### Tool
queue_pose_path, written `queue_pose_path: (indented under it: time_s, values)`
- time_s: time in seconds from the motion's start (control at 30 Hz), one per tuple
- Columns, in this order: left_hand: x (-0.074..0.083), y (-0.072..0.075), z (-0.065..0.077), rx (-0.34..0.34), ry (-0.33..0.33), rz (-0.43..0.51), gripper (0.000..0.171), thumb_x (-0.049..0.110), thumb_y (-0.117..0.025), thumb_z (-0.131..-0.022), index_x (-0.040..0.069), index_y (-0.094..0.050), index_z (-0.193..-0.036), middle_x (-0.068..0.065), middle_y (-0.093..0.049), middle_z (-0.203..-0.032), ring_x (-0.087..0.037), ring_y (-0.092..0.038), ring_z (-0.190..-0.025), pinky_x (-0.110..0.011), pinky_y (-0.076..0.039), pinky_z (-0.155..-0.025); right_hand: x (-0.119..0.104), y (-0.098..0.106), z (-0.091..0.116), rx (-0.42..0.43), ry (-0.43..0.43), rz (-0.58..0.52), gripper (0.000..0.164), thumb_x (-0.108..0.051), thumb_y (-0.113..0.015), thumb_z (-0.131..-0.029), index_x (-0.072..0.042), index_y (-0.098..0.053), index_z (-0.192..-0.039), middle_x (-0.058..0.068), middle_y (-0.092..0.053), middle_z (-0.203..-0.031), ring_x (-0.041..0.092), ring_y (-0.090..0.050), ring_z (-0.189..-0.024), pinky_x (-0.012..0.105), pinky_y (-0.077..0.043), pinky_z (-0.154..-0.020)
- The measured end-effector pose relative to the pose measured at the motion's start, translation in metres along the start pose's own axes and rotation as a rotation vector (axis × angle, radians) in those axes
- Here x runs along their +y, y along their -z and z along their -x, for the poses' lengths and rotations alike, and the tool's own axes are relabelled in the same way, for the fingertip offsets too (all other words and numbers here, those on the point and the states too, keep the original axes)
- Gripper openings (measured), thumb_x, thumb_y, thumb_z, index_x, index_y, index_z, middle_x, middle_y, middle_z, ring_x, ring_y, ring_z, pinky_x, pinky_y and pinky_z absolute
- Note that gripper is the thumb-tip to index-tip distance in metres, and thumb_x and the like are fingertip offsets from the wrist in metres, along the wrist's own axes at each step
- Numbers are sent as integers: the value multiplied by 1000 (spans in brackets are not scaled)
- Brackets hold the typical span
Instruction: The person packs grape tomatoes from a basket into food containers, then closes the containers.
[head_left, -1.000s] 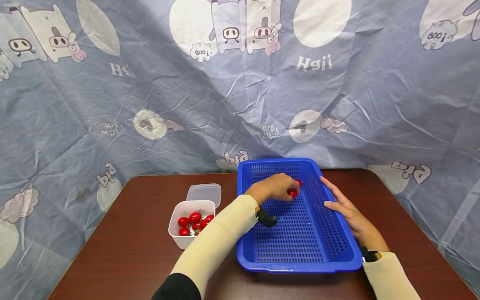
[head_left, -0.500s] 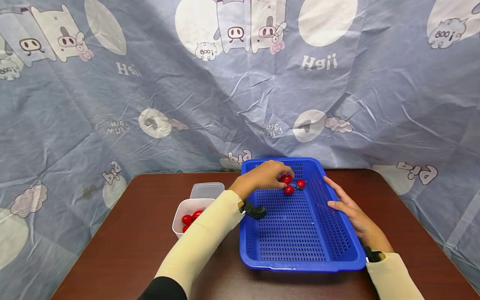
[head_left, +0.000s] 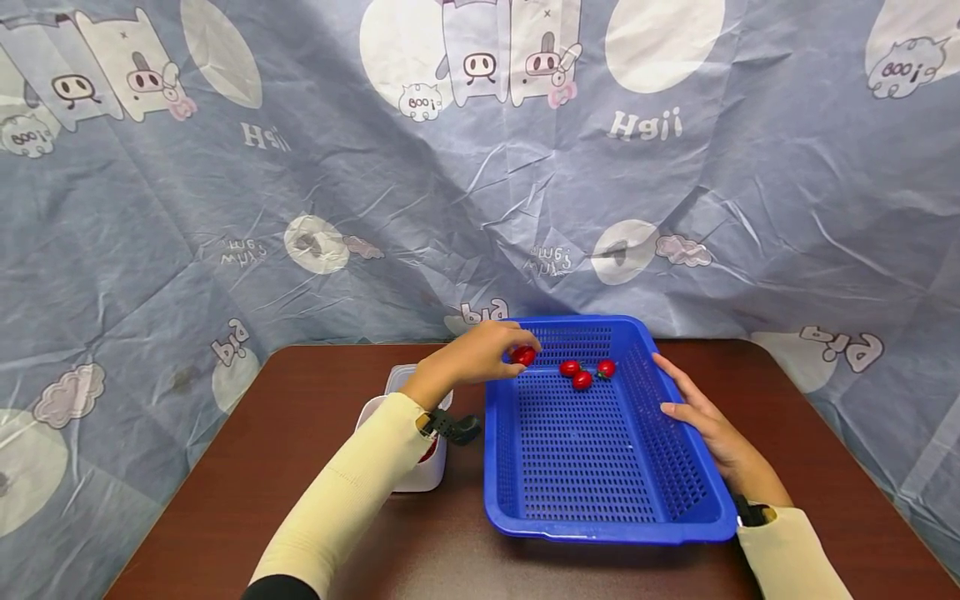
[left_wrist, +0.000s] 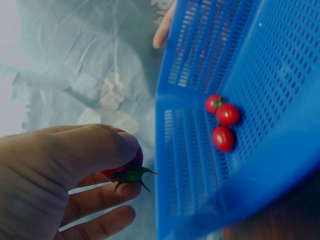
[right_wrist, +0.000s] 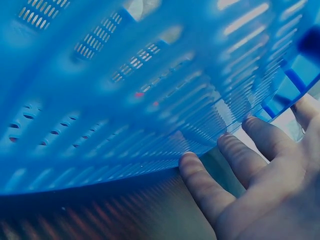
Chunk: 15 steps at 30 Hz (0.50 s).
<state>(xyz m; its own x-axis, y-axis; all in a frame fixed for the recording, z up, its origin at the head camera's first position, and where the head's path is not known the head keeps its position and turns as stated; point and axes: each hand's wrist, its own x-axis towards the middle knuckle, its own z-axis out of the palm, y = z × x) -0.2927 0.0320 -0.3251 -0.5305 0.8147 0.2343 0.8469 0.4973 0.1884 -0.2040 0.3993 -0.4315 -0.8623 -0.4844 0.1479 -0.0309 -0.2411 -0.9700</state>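
A cherry tomato [left_wrist: 135,159] with a green star-shaped calyx is pinched between the thumb and fingers of my left hand [head_left: 480,354]. In the left wrist view it is just outside the wall of the blue plastic basket [head_left: 611,531]; in the head view it overlaps the basket's left rim. Three more cherry tomatoes [head_left: 582,380] lie together towards the back of the basket floor. My right hand [head_left: 712,429] holds the basket's right side, thumb over the rim. Its other fingertips [right_wrist: 189,159] meet the perforated outer wall from outside.
Left of the basket stands a white tub [head_left: 422,479], mostly behind my left forearm, with a bit of red showing inside. A clear lid [head_left: 400,377] lies behind it. The brown table [head_left: 247,467] ends at a patterned blue-grey cloth [head_left: 420,208].
My left hand has come up and leftwards from among the tomatoes in the basket, carrying one cherry tomato to the left rim. The right hand keeps its place on the basket.
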Motion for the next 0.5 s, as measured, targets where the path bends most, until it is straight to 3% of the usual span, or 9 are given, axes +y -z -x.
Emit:
queue_pose_path:
  time_s: [0.3,0.5]
  values:
    - [-13,16,43,90,71,30,24,15,-70,-84,18,-66,-108,7,-61,-88,-11,-54,-80,-26,-44,-75,1,1,0,6,3,0,68,0,-32,-101,-25,0,-156,16,-5,-154,32,-49,-123,60,-47,-85]
    - [-19,19,71,88,101,67,21,13,-70,-84,16,-61,-103,6,-60,-88,-13,-57,-81,-27,-46,-74,2,1,-1,-1,-1,-10,69,0,-31,-101,-25,1,-156,16,-4,-154,32,-49,-124,60,-46,-87]
